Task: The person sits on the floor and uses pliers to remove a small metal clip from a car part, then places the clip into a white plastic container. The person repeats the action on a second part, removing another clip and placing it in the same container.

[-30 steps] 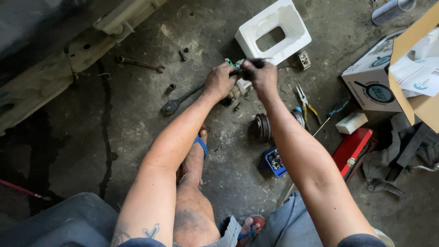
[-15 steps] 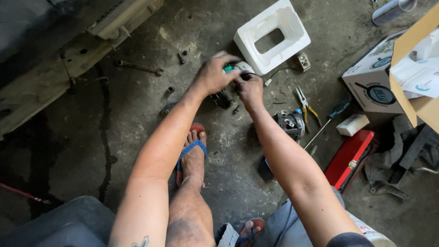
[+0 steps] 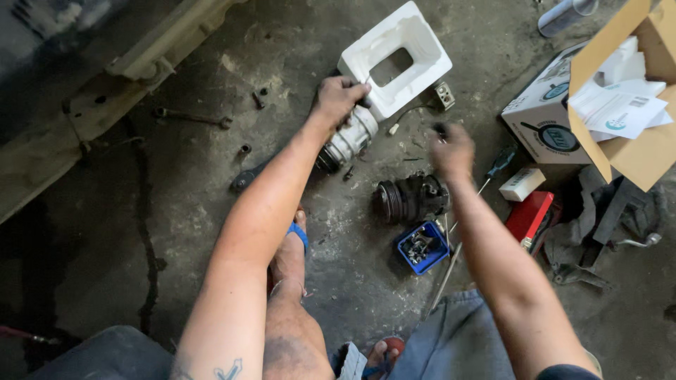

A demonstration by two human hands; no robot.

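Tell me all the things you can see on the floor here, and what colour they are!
silver compressor: 1, silver, under the left hand
dark compressor: 1, black, floor centre, below the right hand
foam tray: 1, white, top centre
small bin: 1, blue, holds small metal parts
cardboard box: 1, brown, open, far right, papers inside
printed box: 1, white, beside the brown one
red case: 1, red, right
screwdriver: 1, dark handle, right of the right hand
wrench: 1, dark, upper left
sandal: 1, blue strap, on the foot
left hand: gripping the silver compressor's top
right hand: blurred, fingers holding something small and dark
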